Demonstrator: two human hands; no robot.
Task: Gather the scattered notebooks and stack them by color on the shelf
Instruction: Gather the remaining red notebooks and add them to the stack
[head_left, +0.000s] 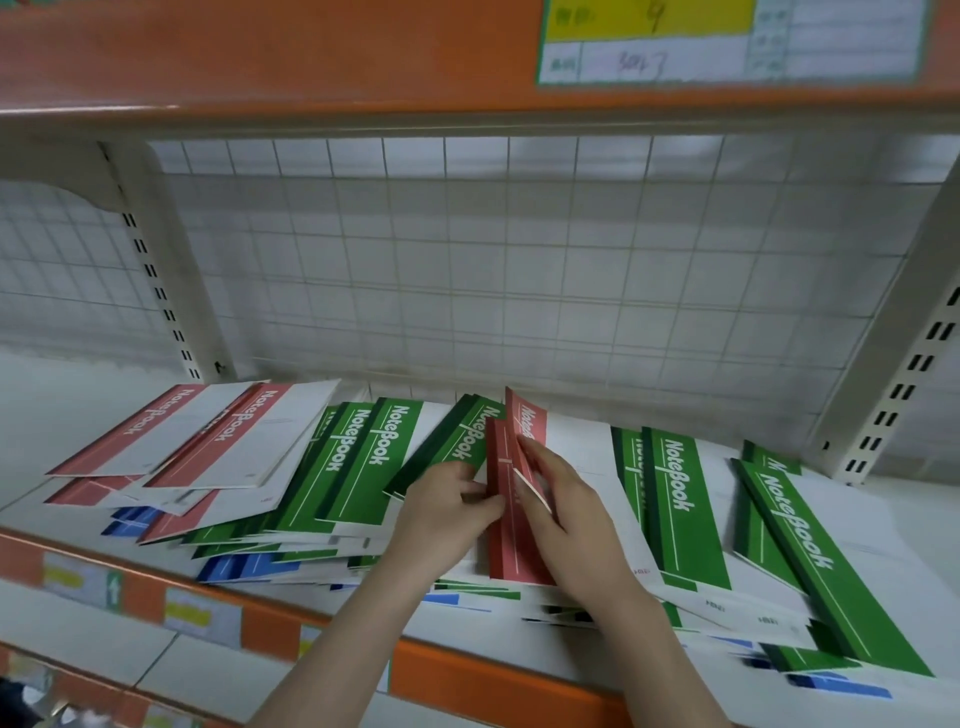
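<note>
Many notebooks with red, green or blue spine bands lie scattered over the shelf (62, 415). At the middle, my left hand (447, 514) and my right hand (566, 514) both grip red notebooks (511, 540) that stand tilted on edge. My left thumb pinches their left side and my right fingers curl over the top edge. A green notebook (457, 441) leans against them from the left. Red notebooks (218, 436) lie stacked at the far left, green ones (353, 467) beside them. More green notebooks (680, 509) lie at the right. Blue ones (249, 566) peek out underneath.
A wire grid back panel (519, 270) closes the rear of the shelf. Slotted uprights stand at the left (156, 280) and right (904, 374). An orange shelf (311, 57) with a paper label (727, 41) hangs overhead. The orange front edge (493, 675) carries price tags.
</note>
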